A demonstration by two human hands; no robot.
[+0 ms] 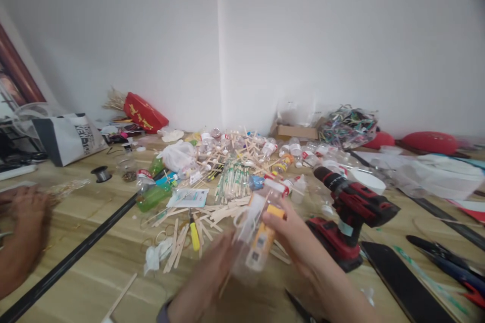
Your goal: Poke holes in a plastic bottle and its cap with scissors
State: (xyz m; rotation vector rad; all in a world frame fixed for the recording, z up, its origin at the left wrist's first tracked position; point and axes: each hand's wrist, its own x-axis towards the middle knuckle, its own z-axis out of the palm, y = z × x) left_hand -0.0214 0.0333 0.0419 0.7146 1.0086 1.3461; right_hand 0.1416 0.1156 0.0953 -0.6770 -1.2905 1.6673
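Note:
A clear plastic bottle [246, 242] with a white and orange label is held above the front of the wooden table [125, 247]. My right hand [291, 237] is closed round its right side, thumb over the orange label. On the bottle's left side lies my left hand [214, 270], blurred by motion, its fingers mostly hidden. Wooden sticks [182, 242] and a yellow-handled tool [194, 234] lie just beyond my left hand. To the right of my right hand stands a red and black cordless drill [352, 212].
Another person's hand [30, 212] rests at the left edge. A pile of bottles and sticks [242, 156] fills the middle back. A black phone [405, 282] and pliers [443, 262] lie front right. A green bottle [153, 197] lies left of centre.

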